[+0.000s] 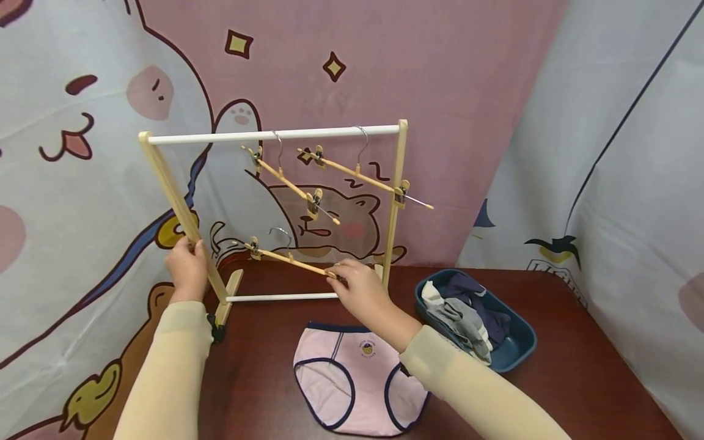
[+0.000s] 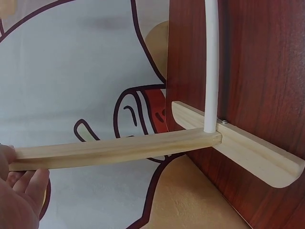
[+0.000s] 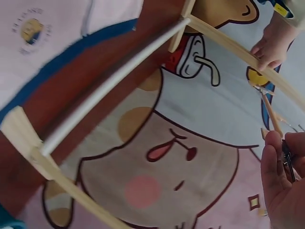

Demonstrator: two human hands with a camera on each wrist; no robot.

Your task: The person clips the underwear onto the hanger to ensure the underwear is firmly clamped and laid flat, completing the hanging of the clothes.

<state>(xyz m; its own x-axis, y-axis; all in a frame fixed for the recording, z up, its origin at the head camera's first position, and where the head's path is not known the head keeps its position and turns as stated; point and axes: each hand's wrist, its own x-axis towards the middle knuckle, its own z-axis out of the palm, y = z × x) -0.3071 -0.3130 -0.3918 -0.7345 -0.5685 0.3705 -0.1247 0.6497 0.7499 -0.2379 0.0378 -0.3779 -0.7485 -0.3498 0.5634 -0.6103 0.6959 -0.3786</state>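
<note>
My left hand (image 1: 189,267) grips the left wooden post of a clothes rack (image 1: 275,135), and the left wrist view shows its fingers around that post (image 2: 109,151). With my right hand (image 1: 360,287) I pinch the right clip end of a wooden clip hanger (image 1: 299,263). The hanger is tilted, its hook off the top bar. Two more clip hangers, a left one (image 1: 283,178) and a right one (image 1: 352,173), hang from the bar with nothing clipped on. Below my right hand, pink underpants (image 1: 368,391) with navy trim lie flat on the table.
A blue basin (image 1: 519,348) with crumpled grey, white and navy clothes (image 1: 467,311) stands at the right on the dark red table (image 1: 583,379). Behind the rack hangs a printed cloth (image 1: 440,73). The rack's lower white bar (image 1: 280,297) runs close above the tabletop.
</note>
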